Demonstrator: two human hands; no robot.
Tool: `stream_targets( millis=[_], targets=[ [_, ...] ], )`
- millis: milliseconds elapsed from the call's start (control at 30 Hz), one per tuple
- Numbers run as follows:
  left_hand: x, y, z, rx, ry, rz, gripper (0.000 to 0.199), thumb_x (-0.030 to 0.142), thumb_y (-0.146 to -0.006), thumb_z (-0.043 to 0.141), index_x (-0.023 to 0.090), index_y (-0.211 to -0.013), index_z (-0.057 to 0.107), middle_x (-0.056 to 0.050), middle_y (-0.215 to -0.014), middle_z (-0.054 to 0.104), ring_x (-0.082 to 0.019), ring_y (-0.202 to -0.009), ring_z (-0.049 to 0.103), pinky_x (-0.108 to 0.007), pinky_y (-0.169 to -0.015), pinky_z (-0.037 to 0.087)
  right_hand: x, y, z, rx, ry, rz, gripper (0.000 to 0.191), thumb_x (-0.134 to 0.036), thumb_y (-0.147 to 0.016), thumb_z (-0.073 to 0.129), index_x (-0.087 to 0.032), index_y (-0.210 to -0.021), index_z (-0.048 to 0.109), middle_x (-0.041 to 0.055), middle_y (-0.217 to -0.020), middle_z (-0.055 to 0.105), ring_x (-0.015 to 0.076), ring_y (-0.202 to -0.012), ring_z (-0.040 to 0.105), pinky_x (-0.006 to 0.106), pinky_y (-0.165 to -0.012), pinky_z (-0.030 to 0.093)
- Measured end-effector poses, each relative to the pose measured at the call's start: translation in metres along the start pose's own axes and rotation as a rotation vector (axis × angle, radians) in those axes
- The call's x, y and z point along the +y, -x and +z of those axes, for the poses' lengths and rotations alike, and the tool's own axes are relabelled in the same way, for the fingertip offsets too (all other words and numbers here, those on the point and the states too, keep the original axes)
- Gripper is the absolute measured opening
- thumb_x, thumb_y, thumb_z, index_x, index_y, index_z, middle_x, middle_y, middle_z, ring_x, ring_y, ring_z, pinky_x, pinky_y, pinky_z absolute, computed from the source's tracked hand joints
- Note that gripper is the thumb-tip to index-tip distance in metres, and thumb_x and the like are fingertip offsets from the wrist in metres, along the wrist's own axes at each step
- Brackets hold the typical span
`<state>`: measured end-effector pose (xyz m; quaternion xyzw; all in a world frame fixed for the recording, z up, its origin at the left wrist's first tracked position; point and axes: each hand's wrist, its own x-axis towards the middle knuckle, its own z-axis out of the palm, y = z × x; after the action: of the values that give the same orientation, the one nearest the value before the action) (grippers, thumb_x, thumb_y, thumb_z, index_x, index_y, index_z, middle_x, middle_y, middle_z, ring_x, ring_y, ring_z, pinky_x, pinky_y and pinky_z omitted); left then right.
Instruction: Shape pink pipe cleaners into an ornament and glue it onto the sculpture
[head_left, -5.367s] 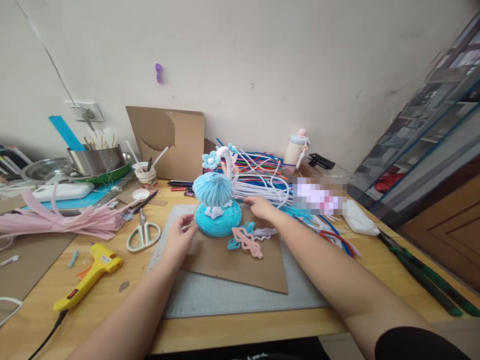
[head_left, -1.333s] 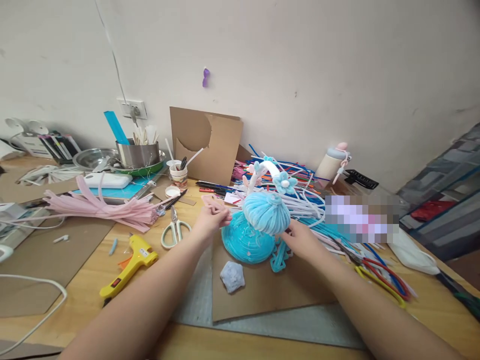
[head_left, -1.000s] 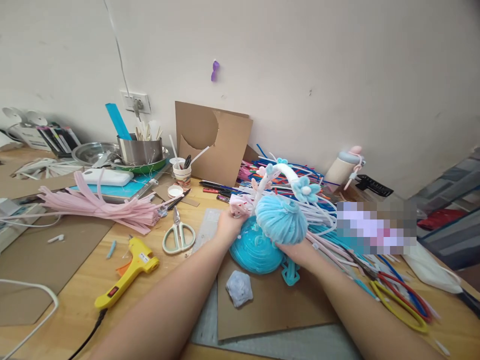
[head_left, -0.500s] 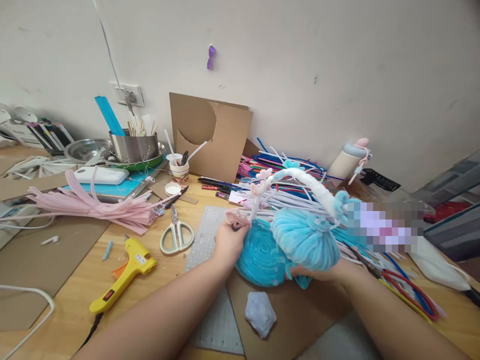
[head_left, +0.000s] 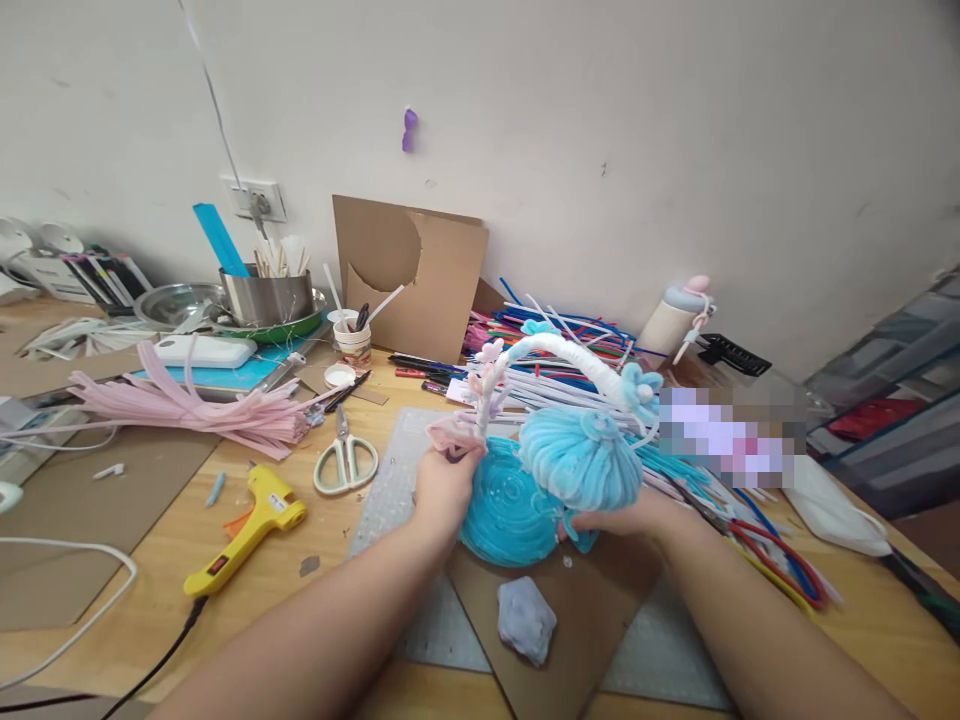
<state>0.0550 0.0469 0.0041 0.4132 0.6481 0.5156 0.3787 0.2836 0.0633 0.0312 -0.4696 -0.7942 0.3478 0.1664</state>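
Grasping pink piece (head_left: 450,435) in left hand (head_left: 444,490), with blue base (head_left: 504,492) close at three o'clock, but cannot tell hold of right hand (head_left: 636,520), with base at nine.

Gap under white arch (head_left: 571,350), blue dome (head_left: 581,462) obstructing

Behind the ornament (head_left: 510,515) lie pipe cleaners (head_left: 559,388); left of it, scissors (head_left: 346,452), and further left, the glue gun (head_left: 255,527).
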Motion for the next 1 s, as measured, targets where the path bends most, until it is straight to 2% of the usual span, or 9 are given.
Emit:
stream_targets(
  millis=[100, 233, 367, 500, 667, 867, 1000],
  targets=[
    [-0.001, -0.009, 0.006, 0.062, -0.027, 0.003, 0.022, 0.027, -0.068, 0.066, 0.012, -0.084, 0.07, -0.013, -0.088, 0.073, -0.028, -0.086, 0.067, -0.033, -0.072, 0.049, 0.002, 0.008, 0.003, -0.07, 0.158, -0.033, 0.071, -0.044, -0.058, 0.075, -0.028, -0.124, 0.054, 0.0053, -0.131, 0.051, 0.0343, -0.126, 0.038, 0.05, -0.107, 0.025],
    [-0.003, -0.013, 0.005, 0.09, -0.069, 0.05, 0.021, 0.029, -0.069, 0.066, 0.015, -0.083, 0.07, -0.012, -0.088, 0.073, -0.027, -0.086, 0.067, -0.032, -0.074, 0.048, 0.006, 0.014, 0.007, -0.023, 0.299, -0.043, 0.081, -0.052, -0.062, 0.07, -0.027, -0.134, 0.042, 0.0063, -0.141, 0.04, 0.0343, -0.133, 0.025, 0.051, -0.109, 0.019],
    [-0.004, -0.013, 0.002, 0.113, -0.125, 0.079, 0.02, 0.03, -0.069, 0.065, 0.016, -0.082, 0.07, -0.011, -0.089, 0.073, -0.027, -0.091, 0.066, -0.032, -0.078, 0.047, 0.004, 0.015, 0.01, -0.012, 0.312, -0.063, 0.078, -0.052, -0.063, 0.069, -0.028, -0.133, 0.043, 0.0059, -0.139, 0.043, 0.0338, -0.131, 0.028, 0.048, -0.109, 0.019],
    [-0.007, -0.016, 0.002, 0.083, -0.17, 0.094, 0.021, 0.03, -0.067, 0.067, 0.016, -0.082, 0.071, -0.012, -0.086, 0.073, -0.027, -0.086, 0.067, -0.032, -0.076, 0.048, 0.006, 0.015, 0.01, -0.01, 0.293, -0.037, 0.08, -0.052, -0.063, 0.069, -0.027, -0.133, 0.043, 0.0086, -0.137, 0.044, 0.0359, -0.129, 0.032, 0.05, -0.107, 0.022],
    [-0.009, -0.017, 0.003, 0.046, -0.219, 0.126, 0.02, 0.028, -0.067, 0.067, 0.015, -0.082, 0.072, -0.013, -0.088, 0.073, -0.029, -0.089, 0.066, -0.033, -0.075, 0.048, 0.011, 0.014, 0.01, -0.035, 0.308, -0.069, 0.078, -0.054, -0.064, 0.067, -0.027, -0.133, 0.044, 0.0076, -0.14, 0.04, 0.0344, -0.132, 0.028, 0.051, -0.108, 0.019],
    [-0.008, -0.017, 0.001, 0.024, -0.254, 0.168, 0.024, 0.029, -0.068, 0.067, 0.016, -0.087, 0.072, -0.011, -0.091, 0.073, -0.027, -0.089, 0.067, -0.031, -0.075, 0.048, 0.007, 0.013, 0.009, -0.017, 0.309, -0.089, 0.077, -0.051, -0.064, 0.068, -0.026, -0.133, 0.044, 0.0065, -0.142, 0.038, 0.0329, -0.132, 0.027, 0.048, -0.107, 0.023],
    [-0.008, -0.017, 0.0, 0.029, -0.327, 0.197, 0.025, 0.034, -0.069, 0.066, 0.017, -0.086, 0.073, -0.011, -0.091, 0.073, -0.028, -0.09, 0.066, -0.032, -0.077, 0.047, 0.005, 0.014, 0.01, -0.041, 0.363, -0.043, 0.073, -0.053, -0.067, 0.065, -0.023, -0.131, 0.046, 0.0095, -0.137, 0.044, 0.0349, -0.13, 0.032, 0.051, -0.107, 0.023]
  ],
)
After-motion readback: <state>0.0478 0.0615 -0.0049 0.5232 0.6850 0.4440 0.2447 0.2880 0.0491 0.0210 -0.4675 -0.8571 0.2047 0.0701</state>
